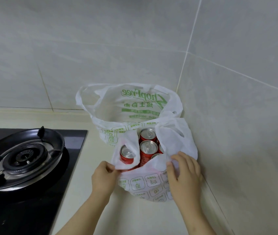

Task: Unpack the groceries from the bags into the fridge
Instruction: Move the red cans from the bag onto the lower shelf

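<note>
Holding red cans (148, 147), the front bag (151, 184) has its handle pinched by the left grip (103, 173), its rim by the right grip (184, 172).

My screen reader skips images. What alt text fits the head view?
A left hand and right hand hold the nearer white plastic bag open over red drink cans on a counter in a tiled corner. A gas hob lies left.

Countertop (134, 217): near bag (151, 184), far bag (134, 107), hob (24, 155).
</note>
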